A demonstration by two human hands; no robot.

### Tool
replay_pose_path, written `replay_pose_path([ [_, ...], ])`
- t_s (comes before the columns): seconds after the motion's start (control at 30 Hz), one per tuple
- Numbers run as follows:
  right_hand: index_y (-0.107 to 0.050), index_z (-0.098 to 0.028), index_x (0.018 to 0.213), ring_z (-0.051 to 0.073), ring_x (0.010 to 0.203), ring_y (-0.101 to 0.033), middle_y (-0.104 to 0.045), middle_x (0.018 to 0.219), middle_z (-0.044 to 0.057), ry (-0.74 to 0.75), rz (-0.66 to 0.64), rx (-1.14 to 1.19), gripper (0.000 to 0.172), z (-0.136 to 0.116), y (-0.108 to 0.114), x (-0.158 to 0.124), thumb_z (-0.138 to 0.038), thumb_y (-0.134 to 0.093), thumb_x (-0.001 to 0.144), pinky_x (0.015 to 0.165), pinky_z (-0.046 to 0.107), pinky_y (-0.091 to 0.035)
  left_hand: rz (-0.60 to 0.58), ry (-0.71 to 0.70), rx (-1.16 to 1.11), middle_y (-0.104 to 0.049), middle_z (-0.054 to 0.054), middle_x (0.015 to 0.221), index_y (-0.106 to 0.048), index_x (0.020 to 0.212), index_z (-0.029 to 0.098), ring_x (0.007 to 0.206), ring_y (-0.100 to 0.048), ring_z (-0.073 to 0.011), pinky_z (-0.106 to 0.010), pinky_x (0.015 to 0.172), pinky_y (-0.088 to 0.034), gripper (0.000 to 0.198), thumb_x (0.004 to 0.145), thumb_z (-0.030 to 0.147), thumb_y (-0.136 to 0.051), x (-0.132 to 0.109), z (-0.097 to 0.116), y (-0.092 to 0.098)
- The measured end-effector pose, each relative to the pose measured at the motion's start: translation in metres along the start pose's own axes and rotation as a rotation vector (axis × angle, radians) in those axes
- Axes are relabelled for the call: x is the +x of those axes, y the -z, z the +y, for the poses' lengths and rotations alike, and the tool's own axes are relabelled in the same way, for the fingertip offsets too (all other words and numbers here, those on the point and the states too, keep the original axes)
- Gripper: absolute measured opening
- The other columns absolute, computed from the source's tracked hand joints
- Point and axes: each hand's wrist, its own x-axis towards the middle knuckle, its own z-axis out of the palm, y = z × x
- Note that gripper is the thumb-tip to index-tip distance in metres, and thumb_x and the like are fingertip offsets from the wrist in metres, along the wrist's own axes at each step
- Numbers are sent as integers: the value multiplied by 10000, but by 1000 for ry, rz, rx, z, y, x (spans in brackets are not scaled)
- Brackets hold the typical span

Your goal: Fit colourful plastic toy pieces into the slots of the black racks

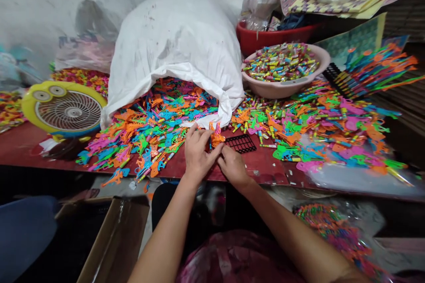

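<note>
Orange plastic pieces [218, 139] stand between your loosely bent left hand [198, 154] and more tightly curled right hand [234, 166]; whether either grips them, I cannot tell. Just right lies a black grid rack [245, 143]. Beyond, left, the white sack [179, 31] spills colourful plastic pieces [172, 112]; far right stands a pink basin [277, 90].

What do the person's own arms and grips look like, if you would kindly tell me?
The left grip and right grip are bare hands, with no gloves or wristwear visible. No sleeves or cables show on the left forearm or right forearm. A dark pink patterned garment shows between them.
</note>
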Motion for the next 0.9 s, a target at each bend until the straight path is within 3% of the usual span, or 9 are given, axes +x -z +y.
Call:
replay_pose_path([
  [0.23,-633,-186,1019,204,831,-613,-680,937,78,-7,-48,-61,195,2,-3,-1,-195,-458,933,714,288,-415,-3,-23,18,-667,-64,1058,-613,1119,230,1295,-501,-278,-507,1131,-375,323,844,385,-685,-1,-9,1],
  [0.43,-608,-183,941,185,765,-589,-662,874,66,-21,-33,-118,176,-1,-7,-2,-250,-449,972,661,287,-343,-94,-27,-128,-694,-30,1116,-628,1069,252,1310,-501,-218,-497,1141,-393,151,935,268,-559,1,-23,19],
  [0.73,-601,-178,964,207,790,-612,-665,912,87,-100,-102,-248,161,-15,-2,-1,-253,-460,974,638,306,-345,-140,-63,-109,-676,-33,1165,-599,1101,252,1296,-512,-225,-521,1153,-374,213,894,295,-623,2,-17,22],
  [0.9,-624,-152,982,208,768,-629,-685,926,123,-132,-182,-298,207,-23,6,5,-200,-423,981,608,318,-339,-120,-134,-41,-684,-36,1084,-595,1053,239,1272,-516,-233,-505,1133,-389,219,854,266,-683,5,-14,18],
])
